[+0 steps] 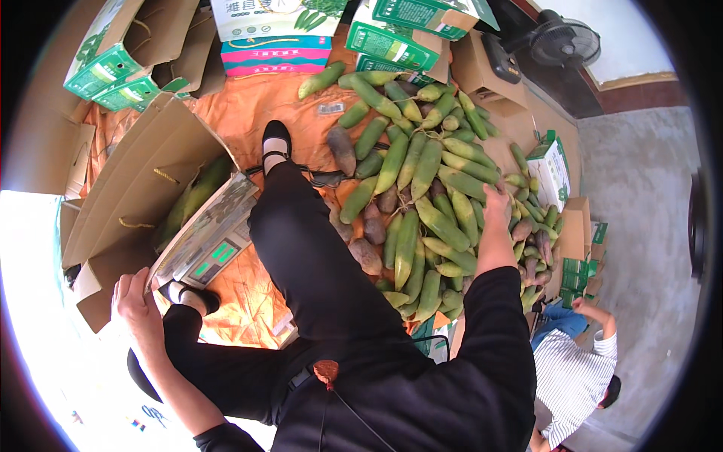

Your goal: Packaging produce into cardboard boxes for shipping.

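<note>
My right hand (496, 205) reaches out over a heap of long green radishes (422, 181) lying on orange sheeting, and its fingers rest on one of them; I cannot tell whether it grips it. My left hand (138, 303) holds the near corner of an open brown cardboard box (143, 181). That box sits tilted on a flat weighing scale (215, 241) and has green radishes (197, 192) inside. My legs in black trousers stretch between the box and the heap.
Several purplish-brown radishes (365, 256) lie at the heap's near-left side. Green-and-white cartons (392, 38) and flattened boxes ring the sheeting at the back and right. A black fan (565, 41) stands far right. Another person in a striped shirt (572, 377) crouches at lower right.
</note>
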`<state>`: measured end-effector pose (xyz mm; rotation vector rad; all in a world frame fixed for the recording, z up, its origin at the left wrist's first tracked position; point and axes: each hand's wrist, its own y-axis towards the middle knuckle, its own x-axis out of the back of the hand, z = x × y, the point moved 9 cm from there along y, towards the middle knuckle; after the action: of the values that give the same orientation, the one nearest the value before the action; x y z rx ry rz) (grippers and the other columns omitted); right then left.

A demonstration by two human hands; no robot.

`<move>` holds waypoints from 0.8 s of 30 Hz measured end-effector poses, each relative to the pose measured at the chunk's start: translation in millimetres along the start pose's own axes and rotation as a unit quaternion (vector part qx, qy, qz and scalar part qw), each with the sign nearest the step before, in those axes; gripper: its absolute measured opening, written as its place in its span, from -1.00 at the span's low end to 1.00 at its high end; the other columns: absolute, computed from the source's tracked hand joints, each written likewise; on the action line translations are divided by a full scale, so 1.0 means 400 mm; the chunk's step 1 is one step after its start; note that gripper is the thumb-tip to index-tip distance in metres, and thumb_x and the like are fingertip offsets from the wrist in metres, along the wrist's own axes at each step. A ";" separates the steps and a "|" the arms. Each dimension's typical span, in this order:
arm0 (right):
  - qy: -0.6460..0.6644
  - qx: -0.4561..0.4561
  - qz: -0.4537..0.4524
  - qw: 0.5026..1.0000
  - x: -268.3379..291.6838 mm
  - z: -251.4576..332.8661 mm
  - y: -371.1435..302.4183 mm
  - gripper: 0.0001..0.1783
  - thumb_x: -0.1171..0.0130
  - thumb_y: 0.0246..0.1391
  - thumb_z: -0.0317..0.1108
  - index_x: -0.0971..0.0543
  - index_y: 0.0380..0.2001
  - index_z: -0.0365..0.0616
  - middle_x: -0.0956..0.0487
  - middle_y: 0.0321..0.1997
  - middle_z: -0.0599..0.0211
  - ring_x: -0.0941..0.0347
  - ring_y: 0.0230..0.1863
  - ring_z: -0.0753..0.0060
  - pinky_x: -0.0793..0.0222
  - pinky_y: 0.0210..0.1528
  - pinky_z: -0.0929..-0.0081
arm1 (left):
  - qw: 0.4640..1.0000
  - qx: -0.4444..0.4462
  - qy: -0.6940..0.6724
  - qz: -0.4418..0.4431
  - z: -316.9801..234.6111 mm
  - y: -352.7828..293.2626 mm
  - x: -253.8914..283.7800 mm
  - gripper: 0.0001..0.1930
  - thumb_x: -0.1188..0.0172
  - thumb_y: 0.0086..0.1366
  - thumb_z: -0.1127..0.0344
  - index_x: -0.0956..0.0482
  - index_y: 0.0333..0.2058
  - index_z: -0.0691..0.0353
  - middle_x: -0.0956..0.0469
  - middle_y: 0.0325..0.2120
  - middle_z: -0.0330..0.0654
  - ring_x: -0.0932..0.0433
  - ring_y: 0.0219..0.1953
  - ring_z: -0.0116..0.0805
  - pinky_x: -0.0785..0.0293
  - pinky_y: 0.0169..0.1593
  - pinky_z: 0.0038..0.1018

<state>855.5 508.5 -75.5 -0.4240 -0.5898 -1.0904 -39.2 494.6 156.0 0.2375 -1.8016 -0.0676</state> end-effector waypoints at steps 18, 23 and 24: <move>0.083 0.034 0.070 0.994 -0.078 0.148 -0.221 -0.40 -0.41 -0.20 -0.43 -0.49 0.00 -0.12 -0.52 -0.03 0.36 -0.43 -0.08 0.27 -0.34 -0.11 0.35 | 0.999 -0.007 0.050 0.004 -0.030 0.001 0.040 -0.76 -0.20 -0.07 0.50 -0.63 -0.34 0.16 -0.48 -0.50 -0.22 -0.51 -0.34 -0.21 -0.43 -0.20 -0.32; -0.180 0.316 0.081 0.928 -0.090 0.536 -0.449 -0.41 -0.36 -0.18 -0.51 -0.45 0.01 -0.34 -0.49 0.02 0.19 -0.43 0.01 0.17 -0.31 0.09 0.32 | 0.999 -0.019 0.046 -0.006 -0.031 -0.006 0.045 -0.77 -0.15 -0.06 0.51 -0.61 -0.36 0.15 -0.47 -0.50 -0.24 -0.51 -0.33 -0.22 -0.43 -0.20 -0.32; -0.164 0.343 0.105 0.919 -0.083 0.599 -0.483 -0.43 -0.33 -0.17 -0.56 -0.45 0.00 -0.33 -0.49 0.03 0.17 -0.43 0.00 0.21 -0.32 0.08 0.36 | 0.999 -0.017 0.043 -0.009 -0.027 -0.006 0.046 -0.77 -0.15 -0.06 0.51 -0.61 -0.36 0.15 -0.47 -0.50 -0.24 -0.51 -0.33 -0.22 -0.43 -0.20 -0.32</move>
<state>611.7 594.1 95.2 -0.0444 -1.1454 -0.5479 -32.5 489.6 175.9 0.2292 -1.7107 -0.1006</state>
